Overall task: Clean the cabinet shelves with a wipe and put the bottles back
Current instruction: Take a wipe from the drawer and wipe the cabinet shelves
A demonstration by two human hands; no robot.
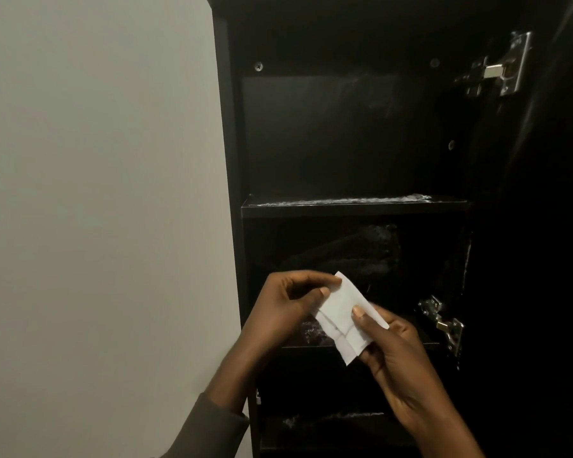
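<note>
A folded white wipe is held between both hands in front of the open black cabinet. My left hand pinches its upper left edge with thumb and fingers. My right hand grips its lower right side, thumb on top. The upper shelf carries a streak of white dust along its front edge. The middle shelf sits behind the hands, with dust at its left. A lower shelf also shows white dust. No bottles are in view.
A pale wall fills the left half. The cabinet's left side panel stands beside it. Two metal hinges sit on the cabinet's right side, where the dark open door hangs.
</note>
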